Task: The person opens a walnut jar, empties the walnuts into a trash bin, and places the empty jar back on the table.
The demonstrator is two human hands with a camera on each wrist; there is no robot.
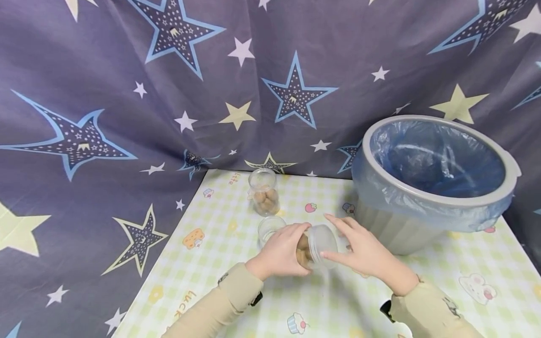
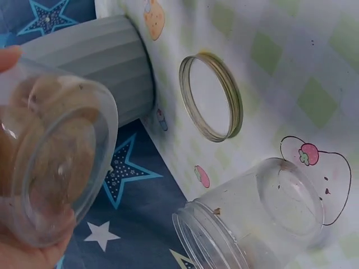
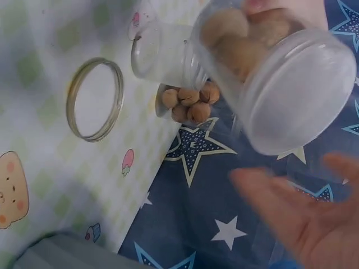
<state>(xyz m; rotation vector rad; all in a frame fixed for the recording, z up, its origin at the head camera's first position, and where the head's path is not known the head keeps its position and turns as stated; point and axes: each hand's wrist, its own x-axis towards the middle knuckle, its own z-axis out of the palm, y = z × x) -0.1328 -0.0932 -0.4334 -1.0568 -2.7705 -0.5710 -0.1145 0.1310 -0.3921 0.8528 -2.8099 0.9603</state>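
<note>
My left hand point(image 1: 274, 256) grips a clear jar point(image 2: 95, 140) of walnuts, tipped on its side. A frosted lid point(image 1: 324, 244) covers the jar's mouth and faces right. My right hand point(image 1: 365, 249) is beside the lid, its fingers spread; the right wrist view has these fingers point(image 3: 291, 204), blurred, apart from the lid. Just behind my left hand is a clear jar point(image 1: 270, 225) with no lid and nothing seen inside. Farther back, another clear jar point(image 1: 263, 180) contains several walnuts point(image 3: 190, 103).
A round gold-rimmed lid point(image 2: 233, 98) lies on the checked tablecloth point(image 1: 228, 277), mostly hidden from the head view by my hands. To the right stands a large grey bin point(image 1: 380, 225) lined with a blue bag. A star-patterned curtain point(image 1: 211, 94) hangs behind the table.
</note>
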